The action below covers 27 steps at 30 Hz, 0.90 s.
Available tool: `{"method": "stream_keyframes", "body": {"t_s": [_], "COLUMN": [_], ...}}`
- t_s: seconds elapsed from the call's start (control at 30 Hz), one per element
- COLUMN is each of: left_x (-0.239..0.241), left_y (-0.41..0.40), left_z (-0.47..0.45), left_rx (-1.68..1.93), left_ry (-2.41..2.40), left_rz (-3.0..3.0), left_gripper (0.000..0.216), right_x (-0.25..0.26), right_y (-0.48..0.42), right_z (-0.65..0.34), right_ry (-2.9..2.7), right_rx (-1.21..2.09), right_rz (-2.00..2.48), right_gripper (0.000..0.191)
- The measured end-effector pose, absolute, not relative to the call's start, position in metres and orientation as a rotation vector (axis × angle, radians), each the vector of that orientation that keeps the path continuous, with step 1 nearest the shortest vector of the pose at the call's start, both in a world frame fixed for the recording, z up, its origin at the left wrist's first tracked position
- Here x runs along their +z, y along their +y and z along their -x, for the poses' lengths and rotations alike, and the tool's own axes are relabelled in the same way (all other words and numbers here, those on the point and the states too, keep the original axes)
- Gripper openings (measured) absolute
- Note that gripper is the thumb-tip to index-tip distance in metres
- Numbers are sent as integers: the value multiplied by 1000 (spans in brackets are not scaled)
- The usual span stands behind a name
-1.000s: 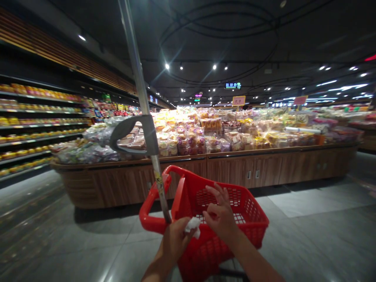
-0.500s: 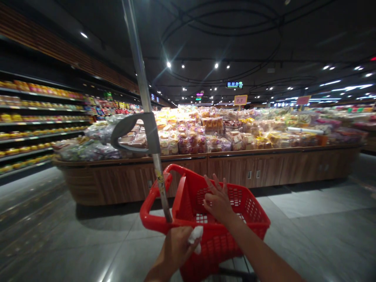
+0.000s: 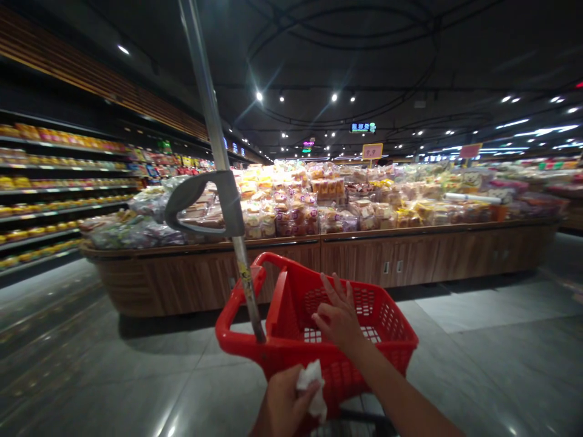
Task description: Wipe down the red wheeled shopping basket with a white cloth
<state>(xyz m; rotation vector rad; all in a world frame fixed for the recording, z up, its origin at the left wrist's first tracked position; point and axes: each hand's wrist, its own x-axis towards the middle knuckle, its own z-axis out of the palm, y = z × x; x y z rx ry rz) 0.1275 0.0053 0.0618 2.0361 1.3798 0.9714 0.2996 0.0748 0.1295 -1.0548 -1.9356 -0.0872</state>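
Note:
My left hand [image 3: 286, 397], low in the middle of the head view, is closed round a crumpled white tissue [image 3: 312, 382]. It is in front of the near side of a red plastic shopping cart basket [image 3: 291, 347]. My right hand [image 3: 340, 318] is raised over the basket's opening. Three of its fingers are spread upward, while thumb and forefinger curl toward each other; nothing shows in it. Through the basket's holed walls and bottom I see light floor. A metal pole [image 3: 207, 100] with a grey handle [image 3: 228, 203] rises at the basket's left end.
Behind the basket runs a long wood-panelled display counter [image 3: 273, 267] heaped with packaged breads [image 3: 296, 212] and other bagged goods. Shelves of packed products [image 3: 59, 164] line the left wall. Price signs [image 3: 372, 152] stand above the goods. The floor [image 3: 492, 352] is grey tile.
My left hand has shifted slightly right and down, away from the basket's rim, and more of the tissue shows. My right hand has barely moved, its three fingers still raised.

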Motion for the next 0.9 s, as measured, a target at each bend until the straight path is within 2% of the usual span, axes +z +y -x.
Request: {"method": "stream_keyframes", "body": {"t_s": [0.07,0.17,0.27,0.33,0.47,0.53,0.6,0.77,0.83,0.9], "left_x": [64,69,76,81,79,74,69,70,72,75], "left_y": [10,12,4,-1,-5,-2,0,-2,-6,-11], "left_z": [-132,-138,-144,-149,-154,-151,-147,-142,-144,-142], "left_rx": [1066,1104,1108,1075,1025,1073,1167,1230,1187,1175], "left_ry": [1249,994,882,890,1027,1100,1155,1183,1211,1297], "left_rz": [-1638,-1198,-1088,-1137,-1253,-1289,-1329,-1436,-1556,-1740], "left_gripper": [39,44,48,47,45,44,42,38,35,32], "right_x": [119,101,91,89,85,80,73,55,52,52], "right_y": [62,33,6,-4,0,5,7,-7,-13,-12], "right_z": [-300,-299,-299,-300,-305,-308,-308,-301,-300,-304], "right_ry": [-1871,-1747,-1605,-1522,-1435,-1403,-1339,-1122,-1137,-1221], "right_rx": [247,773,1098,1166,1105,1139,1211,1447,1526,1546], "right_rz": [986,858,872,918,999,954,882,662,591,609], "right_gripper": [18,53,82,76,31,24,29,68,71,61]}}
